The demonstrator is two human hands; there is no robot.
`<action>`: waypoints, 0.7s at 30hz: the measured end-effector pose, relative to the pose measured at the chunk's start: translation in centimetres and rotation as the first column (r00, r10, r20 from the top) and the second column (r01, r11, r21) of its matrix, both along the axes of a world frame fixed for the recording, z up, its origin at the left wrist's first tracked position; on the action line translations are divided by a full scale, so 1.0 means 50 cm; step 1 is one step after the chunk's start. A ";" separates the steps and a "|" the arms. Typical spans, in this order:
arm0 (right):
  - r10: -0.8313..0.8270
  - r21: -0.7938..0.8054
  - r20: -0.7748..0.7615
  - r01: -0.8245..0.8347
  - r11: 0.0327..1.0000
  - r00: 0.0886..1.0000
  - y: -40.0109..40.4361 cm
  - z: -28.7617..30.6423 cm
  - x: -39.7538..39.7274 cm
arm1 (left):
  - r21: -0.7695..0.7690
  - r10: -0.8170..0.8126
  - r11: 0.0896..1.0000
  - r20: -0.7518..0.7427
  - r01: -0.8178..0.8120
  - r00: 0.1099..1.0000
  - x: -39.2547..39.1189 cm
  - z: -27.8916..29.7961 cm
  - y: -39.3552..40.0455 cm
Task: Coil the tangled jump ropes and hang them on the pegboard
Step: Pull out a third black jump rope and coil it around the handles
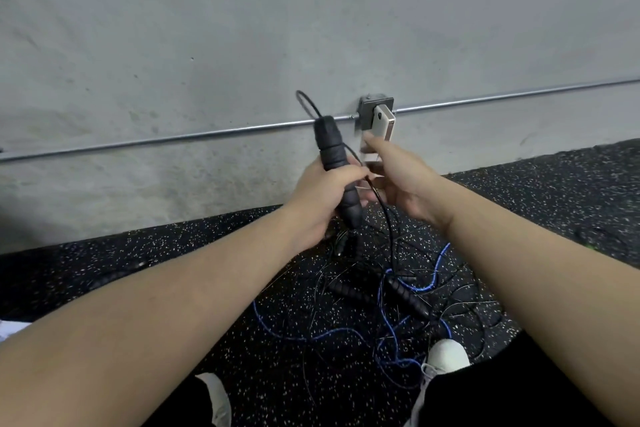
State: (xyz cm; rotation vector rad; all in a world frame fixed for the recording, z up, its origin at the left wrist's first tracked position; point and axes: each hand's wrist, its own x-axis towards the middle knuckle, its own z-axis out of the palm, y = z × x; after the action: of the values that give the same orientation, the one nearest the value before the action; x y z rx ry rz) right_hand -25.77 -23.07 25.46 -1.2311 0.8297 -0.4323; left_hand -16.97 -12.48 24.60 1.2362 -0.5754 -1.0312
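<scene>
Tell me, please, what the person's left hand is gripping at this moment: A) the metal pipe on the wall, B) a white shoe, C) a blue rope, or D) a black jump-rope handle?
D: the left hand has its fingers curled round the black jump-rope handle, held upright in front of the wall, while the blue rope lies tangled on the floor.

Setting: you stand in a gym or training room, by the look of its fittings; black rubber floor [173, 274] flecked with white, the sort laid under exercise gear; bare grey concrete wall [242, 28]; exposed metal conduit [173, 141] running along that wall into a surface-mounted electrical box [367, 107]; tangled jump ropes [388, 305], black and blue, heaped on the floor before your white shoes [446, 355].
</scene>
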 end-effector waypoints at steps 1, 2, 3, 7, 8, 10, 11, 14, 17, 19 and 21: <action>0.071 -0.010 -0.045 -0.072 0.997 0.996 0.006 0.000 0.000 | 0.002 0.045 0.999 -0.033 -0.045 0.998 0.011 0.003 0.001; 0.136 -0.018 -0.081 -0.138 0.990 0.987 0.013 -0.001 0.001 | 0.009 0.084 0.996 -0.065 -0.084 0.994 0.022 0.007 0.003; 0.185 -0.021 -0.106 -0.189 0.982 0.977 0.020 -0.002 0.001 | 0.018 0.119 0.993 -0.087 -0.117 0.989 0.035 0.009 0.006; 0.280 -0.100 -0.214 -0.306 0.947 0.936 0.031 -0.005 -0.009 | 0.058 0.268 0.963 -0.204 -0.262 0.942 0.087 0.017 0.021; 0.302 -0.170 -0.282 -0.357 0.918 0.911 0.032 -0.006 -0.014 | 0.066 0.296 0.955 -0.232 -0.289 0.927 0.100 0.017 0.026; 0.319 -0.296 -0.360 -0.431 0.852 0.877 0.033 -0.009 -0.023 | 0.075 0.320 0.947 -0.262 -0.311 0.911 0.123 0.020 0.038; 0.299 -0.362 -0.366 -0.431 0.827 0.881 0.034 -0.010 -0.025 | 0.083 0.320 0.947 -0.261 -0.309 0.911 0.133 0.020 0.046; 0.197 -0.497 -0.275 -0.315 0.809 0.941 0.030 -0.006 -0.022 | 0.145 0.330 0.942 -0.231 -0.303 0.915 0.149 0.014 0.065; 0.188 -0.536 -0.189 -0.261 0.803 0.964 0.030 0.009 -0.016 | 0.218 0.319 0.936 -0.185 -0.277 0.930 0.155 0.005 0.079; 0.223 -0.592 -0.249 -0.330 0.735 0.942 0.031 0.014 -0.015 | 0.289 0.282 0.929 -0.143 -0.233 0.949 0.154 0.005 0.088; 0.236 -0.620 -0.307 -0.382 0.685 0.922 0.027 0.013 -0.013 | 0.342 0.308 0.897 -0.029 -0.280 0.951 0.155 0.007 0.096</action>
State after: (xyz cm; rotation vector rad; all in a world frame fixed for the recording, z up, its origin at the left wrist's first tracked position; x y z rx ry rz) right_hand -26.39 -21.73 26.11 -2.0965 0.6202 -0.3338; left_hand -9.21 -7.69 24.92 1.5175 -0.1390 -0.9383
